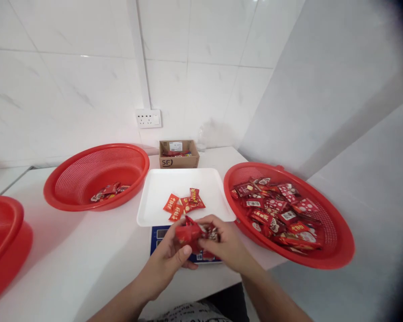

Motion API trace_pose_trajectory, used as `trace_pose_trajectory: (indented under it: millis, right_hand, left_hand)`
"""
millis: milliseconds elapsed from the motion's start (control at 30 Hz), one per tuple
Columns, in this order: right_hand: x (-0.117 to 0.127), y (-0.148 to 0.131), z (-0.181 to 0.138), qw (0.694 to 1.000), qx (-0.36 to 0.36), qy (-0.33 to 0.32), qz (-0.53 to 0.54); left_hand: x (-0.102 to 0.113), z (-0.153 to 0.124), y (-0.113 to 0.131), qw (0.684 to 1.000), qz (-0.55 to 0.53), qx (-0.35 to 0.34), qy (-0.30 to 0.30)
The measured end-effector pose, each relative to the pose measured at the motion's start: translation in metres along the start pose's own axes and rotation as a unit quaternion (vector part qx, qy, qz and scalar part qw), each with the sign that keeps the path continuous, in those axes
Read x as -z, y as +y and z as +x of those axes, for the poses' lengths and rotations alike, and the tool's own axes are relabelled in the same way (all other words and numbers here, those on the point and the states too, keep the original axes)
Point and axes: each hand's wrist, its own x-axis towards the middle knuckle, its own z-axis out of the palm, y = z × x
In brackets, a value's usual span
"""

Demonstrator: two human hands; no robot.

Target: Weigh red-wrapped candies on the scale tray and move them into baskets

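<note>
Both of my hands are together over the front of a blue scale [156, 241]. In my left hand [169, 255] are red snack packets [190, 235], with the thumb laid over them. My right hand [223, 243] is closed on the brown and red packets [208, 232] of the same bunch; how many there are is hidden by the fingers. Just beyond, a white tray [154, 188] sits on the scale, with several small red packets [184, 205] lying near its middle.
A red basket [342, 250] full of mixed packets stands at the right. Another red basket [70, 170] at the left holds a few packets, and part of a third basket [6, 250] shows at the left edge. A cardboard box [184, 162] stands behind the tray, by the wall.
</note>
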Motion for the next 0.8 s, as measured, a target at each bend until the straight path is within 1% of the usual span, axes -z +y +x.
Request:
trace_pose_trajectory:
  millis: [33, 100, 167, 200, 233, 300, 367, 433, 500, 600, 667, 800]
  right_hand:
    - [-0.012, 0.007, -0.002, 1.000, 0.009, 0.002, 0.027]
    - [-0.027, 0.018, -0.003, 0.996, -0.005, -0.040, 0.083]
    - [-0.030, 0.022, -0.003, 0.990, -0.029, -0.074, 0.117]
    - [-0.030, 0.022, -0.003, 0.989, -0.039, -0.075, 0.119]
    - [-0.028, 0.022, -0.003, 0.991, -0.041, -0.061, 0.107]
    - [-0.024, 0.022, -0.003, 0.997, -0.028, -0.009, 0.065]
    - [-0.021, 0.022, -0.003, 0.999, -0.006, 0.034, 0.021]
    - [-0.018, 0.022, -0.003, 0.998, 0.019, 0.061, -0.016]
    - [-0.014, 0.020, -0.003, 0.993, 0.044, 0.092, -0.053]
    - [-0.002, 0.016, 0.002, 0.978, 0.094, 0.147, -0.118]
    - [0.006, 0.014, 0.006, 0.966, 0.127, 0.158, -0.161]
    - [0.015, 0.014, 0.016, 0.952, 0.156, 0.121, -0.233]
  left_hand:
    - [-0.001, 0.000, 0.000, 1.000, -0.009, 0.013, 0.016]
    - [0.001, -0.002, -0.001, 0.998, -0.017, 0.031, 0.051]
    - [0.006, -0.004, -0.002, 0.997, -0.016, 0.026, 0.077]
    - [0.008, -0.005, -0.002, 0.996, -0.015, 0.018, 0.090]
    - [0.010, -0.005, -0.002, 0.994, -0.016, 0.009, 0.105]
    - [0.011, -0.006, -0.001, 0.992, -0.029, -0.001, 0.125]
    - [0.010, -0.006, 0.000, 0.991, -0.053, 0.003, 0.122]
    - [0.008, -0.005, 0.002, 0.991, -0.075, 0.013, 0.110]
    - [0.006, -0.005, 0.004, 0.989, -0.087, 0.015, 0.122]
    - [0.007, -0.004, 0.007, 0.981, -0.097, 0.013, 0.166]
    - [0.009, -0.005, 0.008, 0.977, -0.103, 0.023, 0.185]
    - [0.013, -0.008, 0.006, 0.978, -0.097, 0.033, 0.183]
